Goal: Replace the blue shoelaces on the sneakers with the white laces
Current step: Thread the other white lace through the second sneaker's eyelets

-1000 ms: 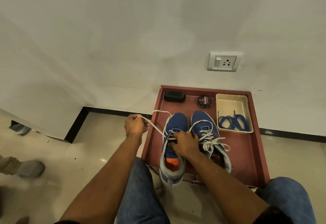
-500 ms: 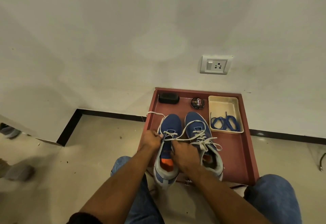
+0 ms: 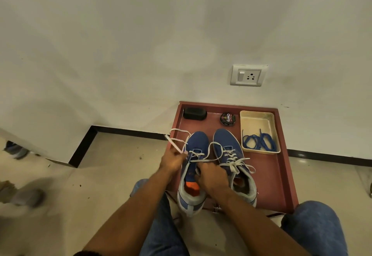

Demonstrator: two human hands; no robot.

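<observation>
Against the white wall, on a maroon tray, we are threading the limp white flat lace through the left blue sneaker; left hand and right hand are both pinching it near its tips.

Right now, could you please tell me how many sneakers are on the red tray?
2. The left sneaker lies under both hands, its heel overhanging the tray's near edge; the right sneaker, laced in white, lies beside it. None appear hidden.
</observation>
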